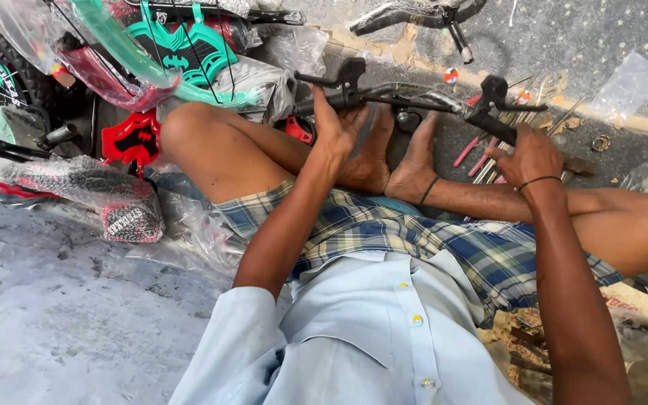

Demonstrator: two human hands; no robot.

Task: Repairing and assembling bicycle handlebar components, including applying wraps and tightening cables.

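Head view: left hand [337, 127] clamped on plastic-wrapped black metal handlebar [414, 97]; its long axis runs sideways toward right hand [530, 156], wrapped around the far grip end.

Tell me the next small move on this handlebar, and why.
Probably twist the right hand to seat its grip: the left hand already clamps the handlebar near the left brake lever, and both feet brace it.

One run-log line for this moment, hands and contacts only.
left hand: grips handlebar at left grip | right hand: on right grip near brake lever | feet: brace bar | pliers: on floor
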